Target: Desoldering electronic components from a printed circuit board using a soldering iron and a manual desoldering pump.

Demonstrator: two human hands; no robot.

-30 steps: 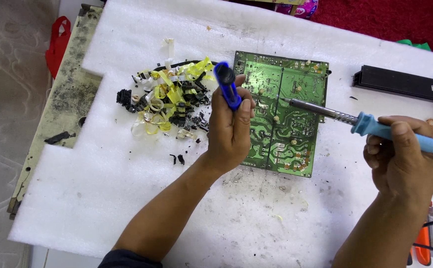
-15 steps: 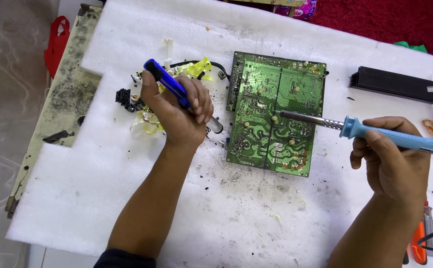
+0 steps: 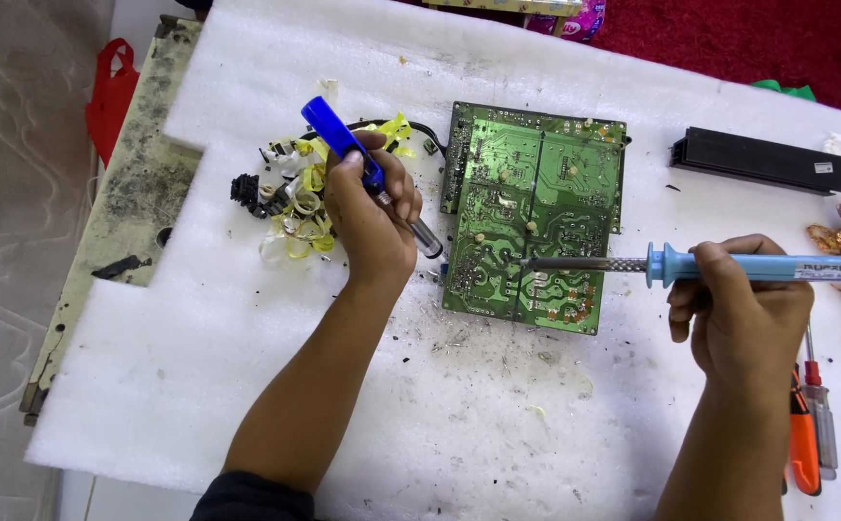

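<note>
Head cam: left hand (image 3: 374, 217) fisted round blue desoldering pump (image 3: 362, 166), tip just left of green circuit board (image 3: 534, 217) on white foam sheet (image 3: 247, 328). Right hand (image 3: 741, 311) grips soldering iron (image 3: 690, 265), tip on board centre.

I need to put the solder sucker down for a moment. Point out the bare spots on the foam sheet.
Bare foam sheet lies left of the left hand's forearm, below the scrap pile. Another patch sits between the two forearms, below the circuit board, though flecked with debris. Crowded: the scrap pile, and the right edge with screwdrivers beside the right hand.
</note>
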